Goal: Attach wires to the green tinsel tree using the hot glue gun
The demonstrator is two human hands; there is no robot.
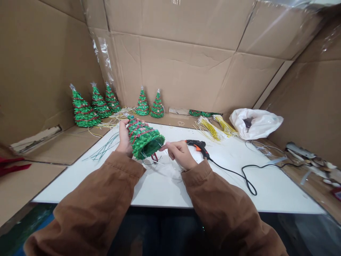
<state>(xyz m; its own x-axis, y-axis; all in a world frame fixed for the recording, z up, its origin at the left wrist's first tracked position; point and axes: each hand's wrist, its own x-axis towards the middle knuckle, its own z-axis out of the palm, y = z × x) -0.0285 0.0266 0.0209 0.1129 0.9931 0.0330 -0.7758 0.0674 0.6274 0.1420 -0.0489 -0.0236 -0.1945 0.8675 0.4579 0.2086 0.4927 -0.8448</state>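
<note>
My left hand (124,138) is wrapped round a small green Christmas tree (144,135) with red garland, tilted so its hollow base faces right and toward me. At the base's rim is my right hand (181,153), index finger stretched to the edge and the other fingers curled. Thin white wire shows at that fingertip and trails below the opening; the exact grip on it is partly hidden. A red-handled tool (154,157) lies behind the base, mostly covered. Right of my right hand, a black and orange glue gun (198,146) rests on the white board (229,192).
Several finished trees (84,110) stand along the back and left. Green wire pieces (103,147) lie at left. Yellow and white wire bundles (210,128) lie near a white plastic bag (255,122). A black cord (249,181) loops across the right side. Cardboard walls (173,67) enclose the table.
</note>
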